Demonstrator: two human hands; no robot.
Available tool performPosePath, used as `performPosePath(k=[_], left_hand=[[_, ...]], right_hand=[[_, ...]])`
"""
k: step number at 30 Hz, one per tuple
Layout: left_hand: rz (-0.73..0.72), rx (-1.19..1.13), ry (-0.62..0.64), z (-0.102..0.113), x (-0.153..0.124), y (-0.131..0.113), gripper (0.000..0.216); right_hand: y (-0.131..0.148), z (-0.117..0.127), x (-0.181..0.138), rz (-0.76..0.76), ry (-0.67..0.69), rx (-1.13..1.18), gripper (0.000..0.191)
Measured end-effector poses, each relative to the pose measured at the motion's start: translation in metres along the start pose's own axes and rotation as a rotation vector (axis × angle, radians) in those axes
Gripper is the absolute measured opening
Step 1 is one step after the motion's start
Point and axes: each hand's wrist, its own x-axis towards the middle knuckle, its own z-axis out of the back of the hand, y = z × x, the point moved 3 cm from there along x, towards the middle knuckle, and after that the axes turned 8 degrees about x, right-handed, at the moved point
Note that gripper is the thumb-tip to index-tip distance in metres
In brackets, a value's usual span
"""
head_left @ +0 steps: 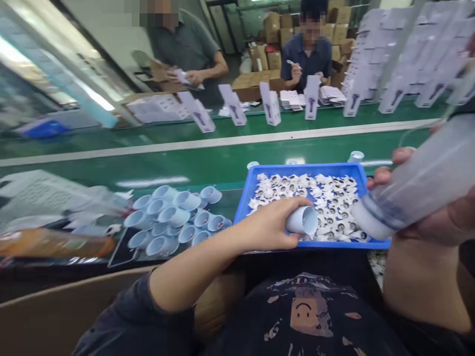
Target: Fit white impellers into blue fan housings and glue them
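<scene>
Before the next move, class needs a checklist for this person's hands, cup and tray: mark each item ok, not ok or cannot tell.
1. Left hand has hold of a light-blue cup: ok.
2. Right hand free: not ok; it holds a translucent bottle.
3. Blue tray stocked with white parts: ok.
4. Other cups grouped left of the tray: ok.
5. Held cup's contents: cannot tell; its inside shows too little.

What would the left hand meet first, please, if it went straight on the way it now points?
Probably the white parts in the blue tray, beyond the cup that the left hand holds. Height is hard to judge: it might instead pass over them toward the bottle in the right hand.
</scene>
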Motion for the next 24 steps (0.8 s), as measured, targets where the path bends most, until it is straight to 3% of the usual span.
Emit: performPosePath(k=[4, 7, 10, 13, 24], left_hand=[[-0.109, -0.019, -0.051, -0.026, 0.024, -0.019, 0.055], [-0.221, -0.079, -0.144, -0.042, 0.032, -0.028, 0.062], [-0.306, -0.148, -0.247, -0.054, 0.032, -0.038, 0.048], [-0.300, -0.187, -0.304, -0.062, 0.029, -0.045, 0.039], [-0.193, -0.174, -0.260, -0.066, 0.025, -0.051, 0.038]], right_hand=[[0.011, -0.023, -0.006, 0.131, 0.023, 0.062, 0.039], [0.006, -0.022, -0.013, 0.110, 0.072, 0.087, 0.042], [-0.002, -0.017, -0.019, 0.070, 0.106, 0.135, 0.043], [-0.005, -0.015, -0.023, 0.048, 0.132, 0.126, 0.037], [-0.005, -0.021, -0.023, 0.003, 0.147, 0.126, 0.032]])
